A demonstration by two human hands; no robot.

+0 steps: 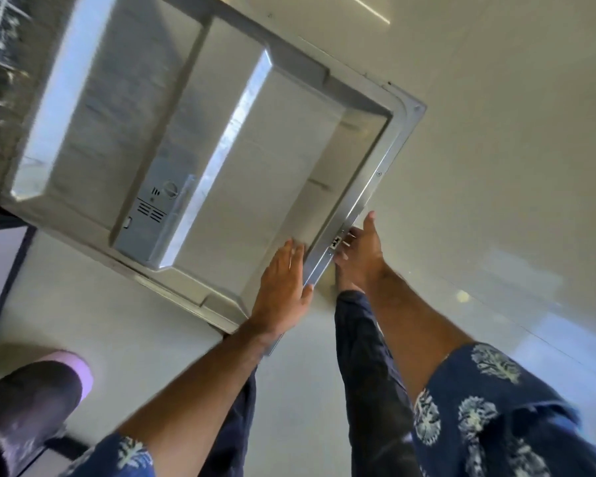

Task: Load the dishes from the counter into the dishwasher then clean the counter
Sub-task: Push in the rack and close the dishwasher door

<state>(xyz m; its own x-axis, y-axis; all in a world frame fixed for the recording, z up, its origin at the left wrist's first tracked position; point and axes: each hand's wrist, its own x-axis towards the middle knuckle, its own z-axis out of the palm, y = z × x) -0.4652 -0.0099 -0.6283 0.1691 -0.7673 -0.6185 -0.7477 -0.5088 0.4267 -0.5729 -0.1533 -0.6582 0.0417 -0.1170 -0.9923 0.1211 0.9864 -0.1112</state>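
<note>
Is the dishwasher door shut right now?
No, the dishwasher door lies folded down and open, its steel inner face up, with the left hand flat on it and the right hand at its top edge.

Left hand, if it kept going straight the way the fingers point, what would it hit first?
Probably the inner panel of the open dishwasher door: the left hand lies flat at its edge, fingers aimed across it. Depth is unclear.
</note>
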